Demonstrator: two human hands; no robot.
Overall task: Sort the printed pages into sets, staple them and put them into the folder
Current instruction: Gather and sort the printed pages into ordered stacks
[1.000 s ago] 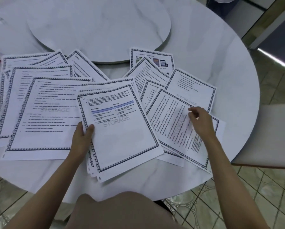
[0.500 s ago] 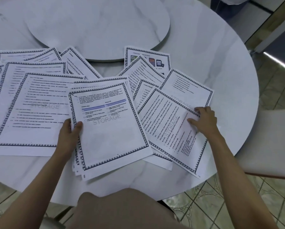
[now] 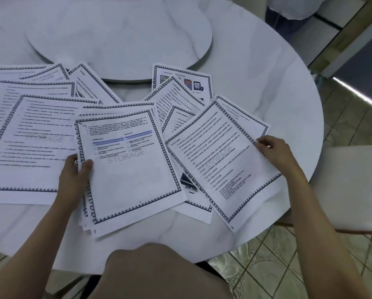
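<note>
Nearest us, our left hand (image 3: pixel 74 173) pinches the left edge of the gathered stack (image 3: pixel 129 169), thumb on top, fingers beneath. The stack's long axis runs away from us, text heads far. Right of the stack, our right hand (image 3: pixel 273 152) is closed on the right edge of a single page (image 3: pixel 219 160), whose long axis tilts rightward away from us. Beyond and left of the stack, loose pages (image 3: pixel 36 134) fan across the desk (image 3: pixel 256 83). We judge sorting partly done; stapling and filing remain. No stapler or folder is identifiable.
</note>
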